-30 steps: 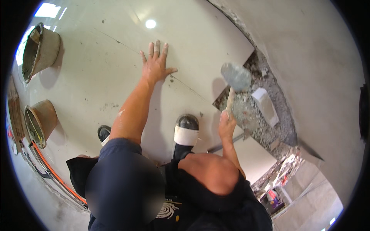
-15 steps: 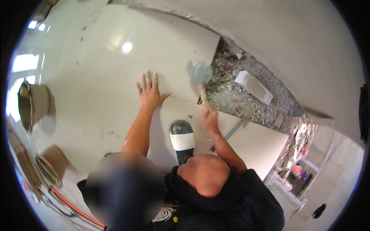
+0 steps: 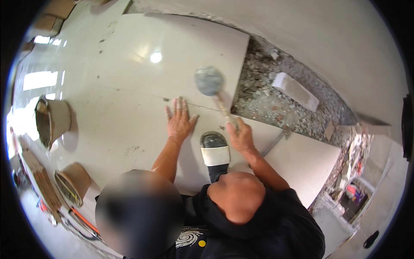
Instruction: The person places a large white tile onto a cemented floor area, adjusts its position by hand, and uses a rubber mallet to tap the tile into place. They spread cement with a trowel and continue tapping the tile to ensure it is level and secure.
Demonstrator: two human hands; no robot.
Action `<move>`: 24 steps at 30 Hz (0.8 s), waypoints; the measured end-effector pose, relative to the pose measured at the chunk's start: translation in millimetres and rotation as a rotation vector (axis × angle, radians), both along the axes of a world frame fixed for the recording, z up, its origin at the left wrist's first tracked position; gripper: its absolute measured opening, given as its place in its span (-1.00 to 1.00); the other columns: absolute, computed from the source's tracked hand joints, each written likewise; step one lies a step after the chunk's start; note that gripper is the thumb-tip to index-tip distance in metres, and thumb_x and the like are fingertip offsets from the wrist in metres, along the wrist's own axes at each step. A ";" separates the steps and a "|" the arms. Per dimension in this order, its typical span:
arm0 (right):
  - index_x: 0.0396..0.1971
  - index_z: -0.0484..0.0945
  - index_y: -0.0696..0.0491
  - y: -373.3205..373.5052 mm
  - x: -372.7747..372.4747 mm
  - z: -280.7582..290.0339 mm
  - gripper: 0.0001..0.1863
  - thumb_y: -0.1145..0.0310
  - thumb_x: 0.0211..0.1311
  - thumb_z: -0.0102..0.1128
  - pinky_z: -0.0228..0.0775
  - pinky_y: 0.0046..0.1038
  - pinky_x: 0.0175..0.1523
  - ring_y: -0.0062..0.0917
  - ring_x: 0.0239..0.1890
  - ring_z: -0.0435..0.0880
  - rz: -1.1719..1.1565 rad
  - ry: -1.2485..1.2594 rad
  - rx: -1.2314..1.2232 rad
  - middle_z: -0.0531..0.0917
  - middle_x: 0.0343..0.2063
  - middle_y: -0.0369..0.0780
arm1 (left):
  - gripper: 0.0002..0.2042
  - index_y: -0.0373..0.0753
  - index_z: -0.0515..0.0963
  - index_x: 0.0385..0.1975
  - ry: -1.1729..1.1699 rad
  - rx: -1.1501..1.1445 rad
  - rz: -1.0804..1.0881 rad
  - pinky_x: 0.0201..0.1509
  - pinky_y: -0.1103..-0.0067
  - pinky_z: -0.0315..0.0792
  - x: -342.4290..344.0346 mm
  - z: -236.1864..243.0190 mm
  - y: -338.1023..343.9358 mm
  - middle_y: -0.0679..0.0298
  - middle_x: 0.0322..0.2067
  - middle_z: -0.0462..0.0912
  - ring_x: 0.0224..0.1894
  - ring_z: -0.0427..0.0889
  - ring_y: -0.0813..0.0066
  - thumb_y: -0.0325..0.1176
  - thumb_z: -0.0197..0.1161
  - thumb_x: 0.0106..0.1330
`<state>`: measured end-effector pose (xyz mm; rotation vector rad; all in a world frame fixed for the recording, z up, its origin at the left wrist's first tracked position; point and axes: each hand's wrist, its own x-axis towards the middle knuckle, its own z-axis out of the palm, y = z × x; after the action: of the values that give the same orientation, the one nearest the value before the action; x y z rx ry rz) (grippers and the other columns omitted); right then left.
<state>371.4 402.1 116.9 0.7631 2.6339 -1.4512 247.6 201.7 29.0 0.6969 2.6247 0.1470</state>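
My left hand lies on the pale glossy floor tiles, fingers spread just below a cracked-looking seam. My right hand grips the pale handle of a mallet, whose grey head is motion-blurred over the tile beside a broken, gravelly bed; whether it touches the tile is unclear. A white block lies on that rubble. A sandalled foot stands between my forearms, and a grey metal bar crosses the tile at the right, partly behind my forearm.
Two mortar-stained buckets stand at the left, with stacked brown boards and an orange-and-black tool. A bare grey wall borders the rubble. Broken debris lies at lower right, cardboard at upper left.
The view has shifted. My left hand has slid back toward my body along the tile. The mallet in my right hand has moved left, from the rubble's edge onto the tile side.
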 end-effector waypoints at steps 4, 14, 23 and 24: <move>-0.29 0.54 0.18 4.9 -15.7 -15.1 -0.52 -0.03 0.27 0.10 0.44 -0.12 -0.38 0.01 -0.42 0.64 0.043 0.049 0.069 0.62 -0.54 0.05 | -0.23 -0.30 0.04 0.40 0.060 -0.073 -0.036 0.48 0.05 -0.42 2.6 4.1 6.4 0.10 0.44 -0.03 0.50 -0.20 0.21 0.22 -0.19 0.38; -0.36 0.53 0.26 -5.5 -37.4 -42.8 -0.40 -0.12 0.28 0.05 0.42 -0.15 -0.30 0.00 -0.40 0.64 0.037 0.125 0.080 0.59 -0.57 0.08 | -0.27 -0.28 0.06 0.39 -0.030 -0.097 -0.034 0.48 0.01 -0.38 -3.4 15.2 6.6 0.15 0.44 -0.03 0.49 -0.14 0.24 0.18 -0.23 0.41; -0.28 0.56 0.29 -9.1 -13.4 -37.2 -0.36 -0.13 0.29 0.01 0.41 -0.14 -0.21 0.05 -0.34 0.62 0.031 -0.044 -0.059 0.61 -0.46 0.16 | -0.26 -0.31 0.11 0.37 0.041 -0.037 -0.039 0.47 -0.01 -0.36 -1.9 9.4 5.2 0.11 0.43 0.00 0.49 -0.11 0.19 0.19 -0.17 0.39; -0.29 0.56 0.29 -10.2 -11.6 -35.6 -0.37 -0.12 0.30 0.01 0.41 -0.15 -0.23 0.03 -0.37 0.61 0.034 -0.172 -0.009 0.61 -0.48 0.15 | -0.26 -0.32 0.10 0.37 0.025 -0.037 -0.038 0.47 -0.01 -0.36 -1.7 9.4 4.9 0.10 0.43 -0.01 0.49 -0.12 0.19 0.19 -0.18 0.39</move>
<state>359.8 391.9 81.3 0.8001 2.4984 -1.3236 245.9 206.5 38.4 0.7397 2.6296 0.0793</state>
